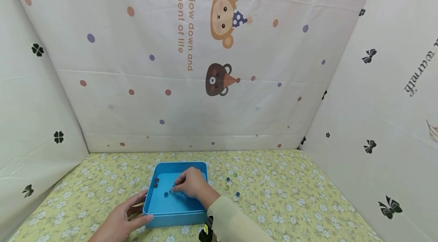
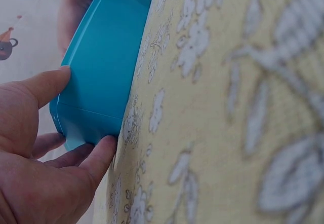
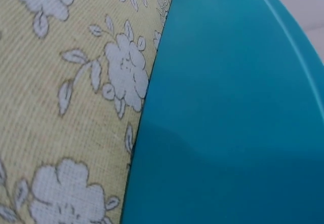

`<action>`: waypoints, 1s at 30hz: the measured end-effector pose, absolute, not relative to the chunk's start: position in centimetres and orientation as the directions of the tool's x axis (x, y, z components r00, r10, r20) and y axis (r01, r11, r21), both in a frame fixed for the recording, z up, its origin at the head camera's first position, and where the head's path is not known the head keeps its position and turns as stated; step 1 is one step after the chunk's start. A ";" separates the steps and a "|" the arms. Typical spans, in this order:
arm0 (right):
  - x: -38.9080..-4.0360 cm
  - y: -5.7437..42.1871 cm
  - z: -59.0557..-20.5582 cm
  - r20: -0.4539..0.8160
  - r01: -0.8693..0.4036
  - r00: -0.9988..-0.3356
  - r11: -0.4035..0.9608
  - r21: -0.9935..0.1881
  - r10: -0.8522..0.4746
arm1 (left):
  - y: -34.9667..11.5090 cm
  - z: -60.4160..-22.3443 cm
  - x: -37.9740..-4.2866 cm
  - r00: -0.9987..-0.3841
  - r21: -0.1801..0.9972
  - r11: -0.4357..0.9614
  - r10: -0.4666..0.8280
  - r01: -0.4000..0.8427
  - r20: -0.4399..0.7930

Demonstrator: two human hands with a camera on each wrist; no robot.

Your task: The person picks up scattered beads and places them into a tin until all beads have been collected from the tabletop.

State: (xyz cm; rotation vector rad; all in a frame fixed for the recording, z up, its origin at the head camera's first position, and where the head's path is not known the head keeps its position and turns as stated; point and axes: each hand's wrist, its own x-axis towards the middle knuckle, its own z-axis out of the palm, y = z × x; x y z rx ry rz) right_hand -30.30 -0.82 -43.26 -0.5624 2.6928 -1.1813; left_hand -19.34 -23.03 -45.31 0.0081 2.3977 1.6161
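Observation:
A shallow blue box (image 1: 176, 218) sits on the flowered cloth, its open top facing up. My left hand (image 1: 120, 216) grips its near left corner; in the left wrist view the thumb (image 2: 53, 84) presses near the rim and the fingers (image 2: 98, 160) lie along the other side. Inside the box, my right hand (image 1: 192, 184) pinches a small dark marble between thumb and forefinger, low over the bottom. A green marble (image 1: 171, 192) and a blue marble (image 1: 165, 194) lie by those fingertips. Two dark marbles (image 1: 156, 183) rest along the left wall. The right wrist view shows only the box's outer wall (image 3: 228, 107) and cloth.
Right of the box, several loose marbles lie on the cloth, among them a green marble (image 1: 227, 187) and a blue marble (image 1: 237, 194). White printed sheets (image 1: 113, 113) stand behind and at both sides of the yellow cloth (image 1: 273, 181).

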 end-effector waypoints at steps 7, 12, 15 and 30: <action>-30.3 -0.9 -43.3 0.010 -0.276 -0.923 0.643 -0.714 -0.385 | -22.7 -44.9 -19.2 -0.971 0.904 0.403 0.125 -0.140 -0.206; -30.4 -0.9 -43.3 0.002 -0.264 -0.927 0.647 -0.715 -0.376 | -22.6 -44.8 -19.1 -0.971 0.904 0.404 0.125 -0.138 -0.204; -30.5 -0.9 -43.3 0.000 -0.256 -0.929 0.640 -0.724 -0.371 | -22.7 -45.0 -19.2 -0.971 0.907 0.397 0.128 -0.136 -0.202; -30.0 0.2 -41.8 0.065 -0.326 -0.898 0.556 -0.765 -0.436 | -23.1 -46.0 -19.6 -0.970 0.917 0.371 0.128 -0.148 -0.209</action>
